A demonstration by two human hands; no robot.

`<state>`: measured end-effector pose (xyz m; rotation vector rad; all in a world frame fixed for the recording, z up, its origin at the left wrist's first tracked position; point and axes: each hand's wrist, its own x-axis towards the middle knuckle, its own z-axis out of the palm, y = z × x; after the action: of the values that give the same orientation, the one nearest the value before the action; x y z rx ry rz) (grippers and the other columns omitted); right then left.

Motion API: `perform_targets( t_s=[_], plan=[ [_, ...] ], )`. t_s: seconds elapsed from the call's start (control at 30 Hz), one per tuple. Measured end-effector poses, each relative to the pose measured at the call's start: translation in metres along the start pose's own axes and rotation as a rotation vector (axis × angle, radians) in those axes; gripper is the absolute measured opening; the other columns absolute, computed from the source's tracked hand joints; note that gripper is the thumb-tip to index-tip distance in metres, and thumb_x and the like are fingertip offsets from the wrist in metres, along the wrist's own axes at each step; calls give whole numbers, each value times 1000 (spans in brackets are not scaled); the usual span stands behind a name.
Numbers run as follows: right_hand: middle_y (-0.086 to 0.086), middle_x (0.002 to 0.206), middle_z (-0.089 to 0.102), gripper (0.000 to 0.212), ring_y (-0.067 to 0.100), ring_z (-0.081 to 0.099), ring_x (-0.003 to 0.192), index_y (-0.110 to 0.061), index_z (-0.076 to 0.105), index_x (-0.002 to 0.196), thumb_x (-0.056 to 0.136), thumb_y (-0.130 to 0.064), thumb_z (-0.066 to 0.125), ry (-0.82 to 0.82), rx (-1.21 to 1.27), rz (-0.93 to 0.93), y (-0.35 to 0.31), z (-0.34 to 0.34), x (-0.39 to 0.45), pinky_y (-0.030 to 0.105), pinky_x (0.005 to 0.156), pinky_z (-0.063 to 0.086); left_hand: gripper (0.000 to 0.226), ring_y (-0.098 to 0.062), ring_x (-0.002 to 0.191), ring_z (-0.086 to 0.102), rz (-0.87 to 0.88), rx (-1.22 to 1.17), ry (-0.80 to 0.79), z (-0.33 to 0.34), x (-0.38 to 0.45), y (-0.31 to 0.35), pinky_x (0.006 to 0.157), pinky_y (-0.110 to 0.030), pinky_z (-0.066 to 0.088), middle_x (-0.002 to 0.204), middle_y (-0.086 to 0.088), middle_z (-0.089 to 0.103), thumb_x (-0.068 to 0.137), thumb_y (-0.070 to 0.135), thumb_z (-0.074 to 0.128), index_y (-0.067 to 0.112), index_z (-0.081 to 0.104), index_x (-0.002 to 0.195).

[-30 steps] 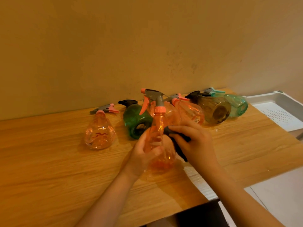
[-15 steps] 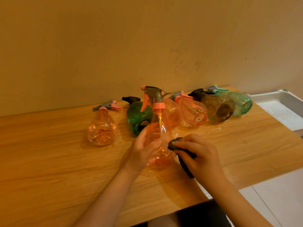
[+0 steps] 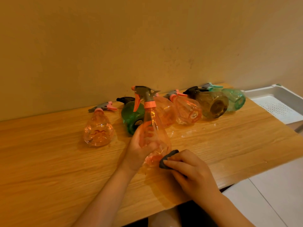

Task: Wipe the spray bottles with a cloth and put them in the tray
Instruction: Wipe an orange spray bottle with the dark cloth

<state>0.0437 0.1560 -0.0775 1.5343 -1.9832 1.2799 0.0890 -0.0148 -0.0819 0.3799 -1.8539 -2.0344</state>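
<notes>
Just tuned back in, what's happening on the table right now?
A person is wiping an upright orange spray bottle. The left hand grips its body while the right hand presses a dark cloth against its lower part. Six other bottles lie on the wooden table behind it, near the wall. The white tray at the right holds no bottle in its visible part.

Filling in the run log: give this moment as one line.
step: wiping | left hand: grips orange bottle | right hand: presses cloth to bottle base | tray: no bottles seen
</notes>
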Motion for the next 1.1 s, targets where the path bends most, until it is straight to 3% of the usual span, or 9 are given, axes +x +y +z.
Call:
perform_targets(
  t_s=[0.07, 0.2, 0.37, 0.5, 0.67, 0.83, 1.0, 1.1],
  plan=[
    [-8, 99, 55, 13, 9, 58, 85, -19, 60, 102, 92, -22, 53, -9, -13, 4, 3, 2, -3, 17, 72, 47, 67, -18, 114, 60, 2, -9, -8, -1, -1, 0, 94, -43, 52, 121, 2, 63, 56, 43, 73, 38, 54, 120],
    [-8, 95, 57, 17, 9, 58, 82, -14, 68, 96, 80, -11, 64, 45, -39, 82, 13, 0, -4, 15, 71, 47, 63, -5, 106, 63, 33, -8, -27, 0, -3, 6, 84, -28, 54, 108, 22, 67, 58, 41, 70, 36, 53, 118],
    [-4, 90, 62, 20, 5, 58, 82, -7, 73, 91, 80, -19, 61, 125, -42, 90, 12, -13, 29, 9, 73, 44, 63, -9, 111, 62, 57, 10, -32, 2, -3, 8, 87, -31, 53, 115, 16, 66, 63, 41, 69, 35, 51, 123],
    [5, 86, 67, 17, 11, 57, 82, -6, 73, 88, 79, -18, 67, 216, -123, 5, 15, -18, 83, 16, 71, 46, 65, -20, 113, 62, 50, -21, -63, 5, -5, 5, 93, -41, 52, 117, 6, 67, 64, 36, 71, 33, 51, 126],
    [7, 84, 68, 11, 17, 61, 81, -5, 74, 85, 74, -8, 74, 87, -215, -44, 26, -7, 110, 20, 71, 46, 65, -16, 113, 62, 25, -43, -83, 6, -6, 4, 95, -41, 51, 118, 8, 67, 64, 37, 69, 35, 50, 126],
    [5, 87, 68, 19, 18, 64, 80, -7, 73, 89, 82, -21, 63, 40, -107, 36, 21, -6, 63, 30, 65, 50, 61, -18, 118, 59, 12, -71, -54, 5, -5, 3, 101, -49, 47, 124, 7, 64, 66, 39, 68, 38, 51, 125],
    [-10, 95, 59, 17, 11, 59, 82, -16, 69, 96, 82, -16, 60, 14, -30, 39, 10, -13, 15, 23, 69, 48, 61, -19, 125, 54, 28, -38, -51, 6, -3, 0, 105, -52, 42, 128, 8, 60, 69, 39, 66, 38, 49, 127],
    [-8, 95, 60, 16, 11, 59, 83, -18, 63, 98, 84, -17, 57, -30, -17, 38, 8, -6, -4, 22, 70, 48, 62, -14, 123, 55, 26, -39, -43, 6, -2, -1, 104, -46, 44, 125, 10, 61, 67, 42, 65, 37, 49, 127]
  ],
)
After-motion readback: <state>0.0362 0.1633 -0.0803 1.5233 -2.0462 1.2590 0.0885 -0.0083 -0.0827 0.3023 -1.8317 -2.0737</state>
